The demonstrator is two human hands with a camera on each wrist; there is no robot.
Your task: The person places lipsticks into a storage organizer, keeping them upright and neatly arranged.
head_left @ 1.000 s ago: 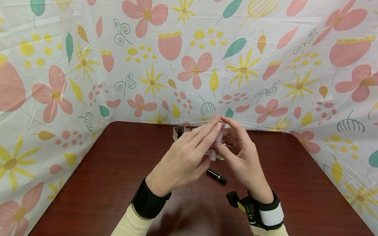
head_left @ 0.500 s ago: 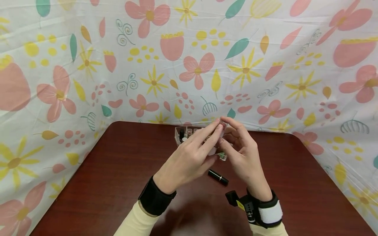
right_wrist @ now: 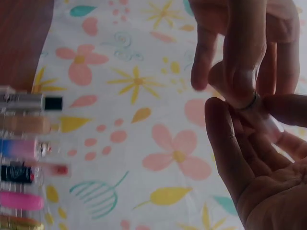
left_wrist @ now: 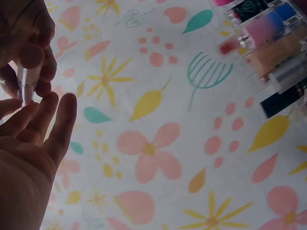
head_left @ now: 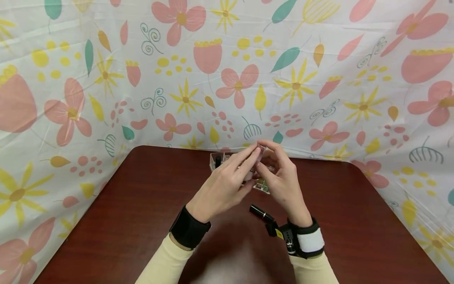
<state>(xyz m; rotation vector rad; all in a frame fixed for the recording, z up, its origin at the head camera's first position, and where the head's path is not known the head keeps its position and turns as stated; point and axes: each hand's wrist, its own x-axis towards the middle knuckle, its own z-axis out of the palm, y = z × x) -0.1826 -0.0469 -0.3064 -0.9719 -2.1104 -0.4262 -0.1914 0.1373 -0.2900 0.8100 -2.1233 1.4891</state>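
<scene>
Both hands meet in mid-air above the far middle of the table, around a small pale pink lipstick tube (left_wrist: 29,79). My left hand (head_left: 221,185) pinches one end, its fingers fairly straight along the tube in the head view. Thumb and fingers of my right hand (head_left: 281,179) grip the other end. A dark seam line crosses the tube (right_wrist: 254,103) between the hands in the right wrist view. Fingers cover much of it. Just below the hands lies a black lipstick (head_left: 261,213) with a gold band, near the right wrist strap.
Behind the hands stands a clear organiser (head_left: 213,159) partly hidden from the head view. Several cosmetics sit in it, including a pink tube (right_wrist: 21,201) and a blue-and-pink tube (right_wrist: 21,148). A floral cloth (head_left: 234,79) hangs behind the brown table (head_left: 159,197).
My right hand has shifted left, and the lipstick tube went with it. The left hand has moved slightly. More of the organiser's right corner shows. Both hands stay on the tube.
</scene>
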